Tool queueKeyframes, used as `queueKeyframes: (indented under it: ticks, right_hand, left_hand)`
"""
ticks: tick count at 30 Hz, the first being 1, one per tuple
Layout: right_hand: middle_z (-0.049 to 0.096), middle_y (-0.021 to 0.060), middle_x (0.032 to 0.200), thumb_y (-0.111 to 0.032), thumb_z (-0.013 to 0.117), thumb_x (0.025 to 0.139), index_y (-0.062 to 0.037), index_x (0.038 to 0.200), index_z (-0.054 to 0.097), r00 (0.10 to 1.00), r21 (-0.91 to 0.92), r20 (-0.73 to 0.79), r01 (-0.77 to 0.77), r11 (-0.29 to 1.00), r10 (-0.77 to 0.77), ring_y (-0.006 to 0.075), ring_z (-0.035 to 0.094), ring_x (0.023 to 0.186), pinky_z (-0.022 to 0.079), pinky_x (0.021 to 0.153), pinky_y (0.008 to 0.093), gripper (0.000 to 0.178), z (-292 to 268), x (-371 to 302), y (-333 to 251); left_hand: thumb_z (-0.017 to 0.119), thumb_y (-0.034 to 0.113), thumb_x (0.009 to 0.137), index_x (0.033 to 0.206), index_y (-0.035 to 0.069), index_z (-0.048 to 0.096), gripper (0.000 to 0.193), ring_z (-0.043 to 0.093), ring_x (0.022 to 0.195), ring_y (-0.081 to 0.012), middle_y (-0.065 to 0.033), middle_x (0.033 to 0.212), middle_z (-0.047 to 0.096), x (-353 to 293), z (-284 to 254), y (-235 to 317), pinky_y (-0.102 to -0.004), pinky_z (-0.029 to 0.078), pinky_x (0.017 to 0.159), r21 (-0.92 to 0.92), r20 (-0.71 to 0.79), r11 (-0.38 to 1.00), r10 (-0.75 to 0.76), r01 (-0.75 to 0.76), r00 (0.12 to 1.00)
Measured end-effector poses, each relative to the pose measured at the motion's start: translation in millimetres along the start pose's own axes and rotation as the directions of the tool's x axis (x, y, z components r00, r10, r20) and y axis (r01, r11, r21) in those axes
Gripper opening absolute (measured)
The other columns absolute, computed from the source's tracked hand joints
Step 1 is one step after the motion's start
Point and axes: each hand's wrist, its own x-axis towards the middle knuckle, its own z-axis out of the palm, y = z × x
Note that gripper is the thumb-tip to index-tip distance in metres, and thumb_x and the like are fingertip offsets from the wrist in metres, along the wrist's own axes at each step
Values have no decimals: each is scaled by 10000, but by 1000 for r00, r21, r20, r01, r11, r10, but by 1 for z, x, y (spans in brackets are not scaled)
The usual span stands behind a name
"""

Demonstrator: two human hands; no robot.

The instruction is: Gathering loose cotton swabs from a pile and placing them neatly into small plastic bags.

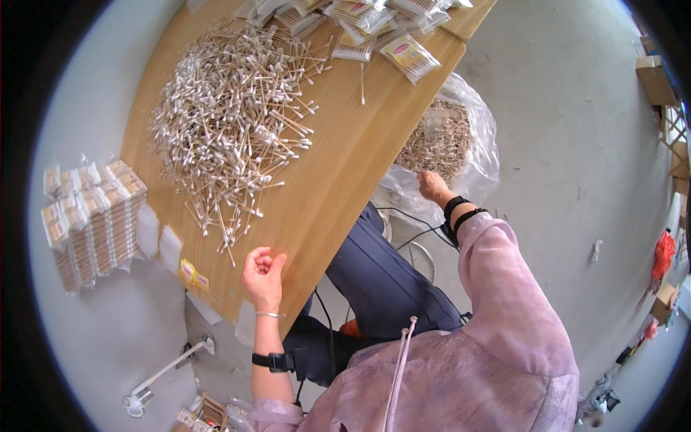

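In the head view, a heap of cotton swabs [230,108] spreads over the desk [331,180], its stray sticks fanning out at the rim. The left hand [263,277] is below the heap's lower tip, apart from it and close to the desk's near edge; its fingers are half curled, with the thumb beside them, and I cannot tell whether they hide anything. To the right of the heap, a strip of bare wood runs down to the desk's slanting edge, leaving open room between. Beyond that edge, right of the heap, a clear plastic bag [486,144] contains loose swabs [443,140]. The right hand [434,186] is at their lower margin, fingers bent inward; whether it grips any cannot be told. Above and right of the heap lie swab packets [360,21], one near the desk's edge, with a single swab [362,85] just below them. Left of the heap stand stacked packets [93,216], beyond the desk's far-left edge.
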Motion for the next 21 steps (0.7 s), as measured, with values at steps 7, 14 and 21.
queueKeyframes:
  ticks: [7, 14, 21]
  right_hand:
    - [549, 194, 1049, -60, 507, 825, -45, 1003, 525, 866, -169, -452, 155, 973, -216, 380, 532, 1018, 469, 846, 450, 179, 22, 93, -3]
    - [501, 170, 1254, -253, 631, 811, -94, 1292, 457, 962, 37, 274, -22, 999, 11, 431, 457, 1184, 440, 948, 484, 536, -58, 65, -108]
    - [487, 167, 1272, -243, 628, 809, -98, 1303, 437, 994, 121, 37, -109, 987, 105, 423, 469, 1164, 436, 941, 486, 550, -23, 90, -4]
  left_hand:
    - [787, -17, 707, 975, 29, 600, 330, 473, 620, -43, 26, 712, 531, -3, -10, 7, -181, 411, 570, -12, -5, 995, -97, 97, 995]
    - [795, -30, 687, 954, 35, 586, 345, 483, 612, -44, 27, 700, 540, -9, -35, 7, -181, 409, 568, 56, -45, 974, -218, 220, 975]
    - [855, 36, 648, 930, 36, 587, 390, 513, 618, -52, 14, 701, 571, 2, -18, 6, -184, 437, 589, -14, 56, 974, -226, 227, 973]
